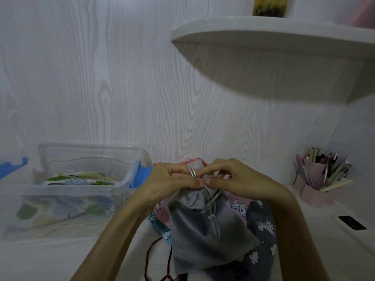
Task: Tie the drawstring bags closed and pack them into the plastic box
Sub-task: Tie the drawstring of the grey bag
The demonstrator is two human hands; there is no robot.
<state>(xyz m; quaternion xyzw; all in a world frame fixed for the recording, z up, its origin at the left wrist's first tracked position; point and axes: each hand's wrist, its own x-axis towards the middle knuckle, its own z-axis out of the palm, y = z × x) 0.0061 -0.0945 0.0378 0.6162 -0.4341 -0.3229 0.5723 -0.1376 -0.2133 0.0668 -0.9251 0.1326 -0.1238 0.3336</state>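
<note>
A plain grey drawstring bag [205,232] stands in front of me, its neck gathered tight. My left hand [172,179] and my right hand [233,177] meet above the neck, and each pinches the pale drawstring [213,207]. The cord loops over my left fingers, and its loose ends hang down the bag's front. At the left stands the clear plastic box [67,189] with blue latches. Inside it lies a bag with a leaf print [79,179].
Under and behind the grey bag lie more printed bags: a pink one [237,205], a dark grey one with clouds [261,240] and one with a dark red cord [156,258]. A pink pen holder [316,179] and a phone [353,223] sit at the right. A white shelf [284,43] overhangs.
</note>
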